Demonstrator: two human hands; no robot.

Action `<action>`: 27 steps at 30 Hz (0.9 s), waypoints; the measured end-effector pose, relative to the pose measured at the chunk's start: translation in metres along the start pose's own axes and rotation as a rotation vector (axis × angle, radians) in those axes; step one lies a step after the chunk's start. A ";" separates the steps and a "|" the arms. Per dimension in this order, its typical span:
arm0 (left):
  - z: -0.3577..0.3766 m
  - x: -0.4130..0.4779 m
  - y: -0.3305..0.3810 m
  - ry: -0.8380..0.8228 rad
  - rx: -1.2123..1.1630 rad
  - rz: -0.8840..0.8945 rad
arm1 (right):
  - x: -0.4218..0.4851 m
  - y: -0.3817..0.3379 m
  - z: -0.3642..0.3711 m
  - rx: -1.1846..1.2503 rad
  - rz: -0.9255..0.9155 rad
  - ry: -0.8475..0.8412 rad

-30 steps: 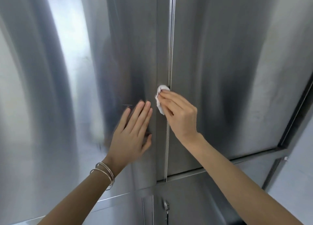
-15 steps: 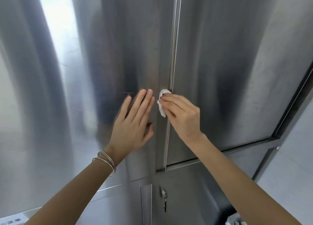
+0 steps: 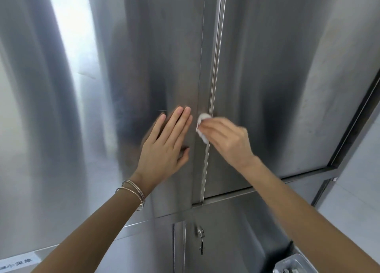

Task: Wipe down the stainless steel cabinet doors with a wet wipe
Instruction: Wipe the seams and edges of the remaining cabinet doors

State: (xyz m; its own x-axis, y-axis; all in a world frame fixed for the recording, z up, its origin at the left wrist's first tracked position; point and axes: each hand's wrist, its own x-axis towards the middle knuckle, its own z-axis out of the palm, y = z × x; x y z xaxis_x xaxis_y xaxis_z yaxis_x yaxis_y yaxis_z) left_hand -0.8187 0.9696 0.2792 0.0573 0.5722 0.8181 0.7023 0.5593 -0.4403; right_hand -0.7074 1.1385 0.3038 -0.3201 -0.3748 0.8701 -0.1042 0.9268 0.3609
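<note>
The left hand (image 3: 164, 147) lies flat against the left cabinet door (image 3: 102, 108). Its fingers are straight and close together, the thumb is spread to the side, and it grasps nothing. Thin metal bangles (image 3: 133, 192) sit on that wrist.

The right hand (image 3: 226, 141) grips the wet wipe (image 3: 202, 128), bunched into a small white wad, in curled fingers. It presses the wipe against the vertical seam (image 3: 214, 77) where the left door meets the right cabinet door (image 3: 287, 87). The wipe sits just beside the left hand's fingertips (image 3: 186, 111), apart from them. The right hand's outline is blurred.

A horizontal ledge (image 3: 246, 192) runs below both doors. Under it, a lower panel (image 3: 236, 231) carries a lock (image 3: 199, 231) with a key (image 3: 202, 248) hanging from it. A label (image 3: 16, 262) with printed characters shows at the lower left corner. Part of a metal container (image 3: 294, 262) shows at the lower right.
</note>
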 end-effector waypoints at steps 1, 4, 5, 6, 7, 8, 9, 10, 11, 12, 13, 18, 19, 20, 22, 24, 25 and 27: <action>-0.001 0.001 0.001 -0.002 -0.003 -0.003 | 0.014 0.007 -0.002 -0.026 0.004 0.039; -0.001 0.001 0.005 -0.011 -0.004 -0.013 | 0.011 0.004 0.003 -0.004 0.071 0.095; -0.001 0.001 0.006 -0.015 0.002 -0.016 | -0.002 -0.003 0.005 0.027 0.103 0.085; -0.002 0.001 0.007 -0.019 0.006 -0.019 | -0.017 -0.011 0.007 0.050 0.118 0.054; -0.003 0.002 0.007 -0.025 0.008 -0.020 | -0.031 -0.020 0.009 0.055 0.113 0.004; -0.003 0.002 0.007 -0.030 0.013 -0.021 | -0.042 -0.027 0.009 0.049 0.090 -0.051; -0.004 0.001 0.008 -0.034 0.017 -0.022 | -0.047 -0.031 0.007 0.043 0.065 -0.094; -0.005 0.001 0.007 -0.036 0.017 -0.021 | -0.044 -0.030 0.005 0.041 0.051 -0.113; -0.006 0.002 0.007 -0.036 0.012 -0.020 | -0.035 -0.026 0.002 0.031 0.051 -0.111; -0.006 0.002 0.007 -0.038 0.003 -0.020 | -0.022 -0.022 0.000 0.022 0.065 -0.085; -0.005 0.001 0.007 -0.039 -0.003 -0.021 | -0.006 -0.015 -0.002 0.008 0.086 -0.029; -0.001 -0.007 0.008 -0.045 -0.001 -0.023 | 0.027 0.001 0.004 0.016 0.180 0.180; 0.000 -0.008 0.008 -0.040 -0.001 -0.021 | 0.014 -0.004 0.009 0.041 0.191 0.173; 0.001 -0.009 0.008 -0.035 0.000 -0.021 | -0.005 -0.011 0.014 0.067 0.204 0.148; 0.001 -0.009 0.009 -0.032 0.002 -0.021 | -0.055 -0.031 0.022 0.101 0.229 0.054; 0.001 -0.009 0.009 -0.035 0.004 -0.020 | -0.106 -0.056 0.031 0.130 0.227 -0.089; 0.000 -0.009 0.008 -0.035 0.008 -0.017 | -0.127 -0.067 0.035 0.146 0.215 -0.155; -0.002 -0.009 0.006 -0.027 0.006 -0.006 | -0.151 -0.081 0.041 0.184 0.200 -0.253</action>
State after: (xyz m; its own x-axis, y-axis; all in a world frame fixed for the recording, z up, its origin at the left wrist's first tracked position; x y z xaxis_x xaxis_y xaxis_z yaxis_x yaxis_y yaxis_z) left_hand -0.8139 0.9667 0.2694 0.0337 0.5848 0.8105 0.6982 0.5664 -0.4377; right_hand -0.6889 1.1210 0.1290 -0.5714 -0.1887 0.7987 -0.1758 0.9788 0.1055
